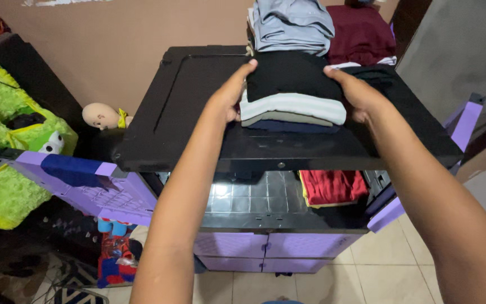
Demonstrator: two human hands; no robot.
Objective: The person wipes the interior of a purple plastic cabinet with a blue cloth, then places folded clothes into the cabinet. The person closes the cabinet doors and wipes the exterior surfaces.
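Observation:
A stack of folded clothes point(291, 95), black on top with pale striped and dark pieces below, rests on the black top point(181, 107) of a purple plastic cabinet. My left hand point(230, 93) grips the stack's left side and my right hand point(358, 93) grips its right side. Behind it lie a folded light blue pile point(293, 25) and a maroon pile point(361, 34). The shelf below holds folded red clothes point(333, 186) at the right.
The cabinet's purple doors point(94, 188) point(465, 126) swing open at both sides, with shut purple doors point(265, 247) underneath. A doll's head point(101, 116) and a green plush thing point(7, 141) sit to the left. Toys lie on the floor at lower left. A brown wall stands behind.

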